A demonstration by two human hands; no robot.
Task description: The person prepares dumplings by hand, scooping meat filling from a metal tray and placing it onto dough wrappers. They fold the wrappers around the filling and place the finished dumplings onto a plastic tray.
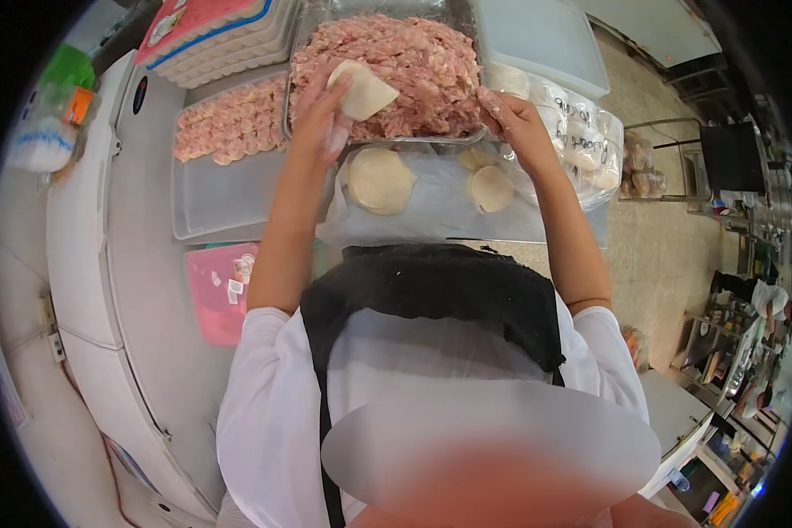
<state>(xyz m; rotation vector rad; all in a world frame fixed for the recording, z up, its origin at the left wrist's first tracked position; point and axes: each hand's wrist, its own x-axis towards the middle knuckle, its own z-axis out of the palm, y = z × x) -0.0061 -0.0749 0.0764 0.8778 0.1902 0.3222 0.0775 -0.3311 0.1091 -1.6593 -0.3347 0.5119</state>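
Observation:
My left hand [324, 119] is closed on a pale round dumpling wrapper [363, 91], held over the left part of a tray of pinkish minced meat filling [414, 57]. At that tray's right edge, the fingers of my right hand [515, 123] are pinched together. Whatever they may hold is hidden or too small to name. Below the tray, a stack of wrappers [380, 182] and a smaller pile of wrappers [490, 189] lie on a plastic sheet [431, 207]. Rows of filled dumplings [229, 119] sit in a shallow tray [224, 198] on the left.
Bagged wrapper stacks [581, 141] with handwriting stand at the right. Behind them is a translucent tray or lid [541, 44]. Stacked trays with a pink top [216, 35] rise at the back left. A pink board [216, 295] lies near my left elbow.

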